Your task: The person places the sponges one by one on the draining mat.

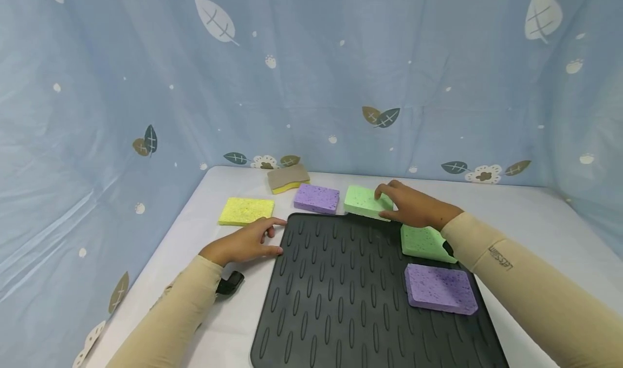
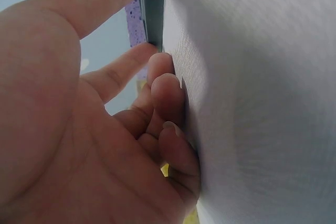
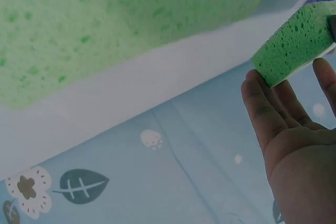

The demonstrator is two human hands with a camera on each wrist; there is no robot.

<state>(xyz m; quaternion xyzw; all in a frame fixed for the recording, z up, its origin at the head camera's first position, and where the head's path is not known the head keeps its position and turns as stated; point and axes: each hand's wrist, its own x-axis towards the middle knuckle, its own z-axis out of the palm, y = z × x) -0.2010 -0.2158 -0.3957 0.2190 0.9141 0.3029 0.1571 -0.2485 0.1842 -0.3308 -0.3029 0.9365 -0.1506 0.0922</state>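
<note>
My right hand (image 1: 413, 205) holds a light green sponge (image 1: 361, 200) at the far edge of a black ridged mat (image 1: 336, 281); fingers and thumb sit around its right end. The same sponge (image 3: 294, 45) shows in the right wrist view. My left hand (image 1: 248, 242) rests beside the mat's left edge, thumb and index finger extended to touch it. Its other fingers (image 2: 168, 98) bend against the white table surface. On the mat's right side lie a second green sponge (image 1: 425, 243), partly hidden by the right wrist, and a purple sponge (image 1: 440, 288).
Behind the left hand lies a yellow sponge (image 1: 246, 210). A grey-and-yellow sponge (image 1: 289, 178) and another purple sponge (image 1: 317, 198) sit along the far side of the white table (image 1: 511, 211). A blue leaf-patterned curtain (image 1: 311, 87) hangs behind and to the sides.
</note>
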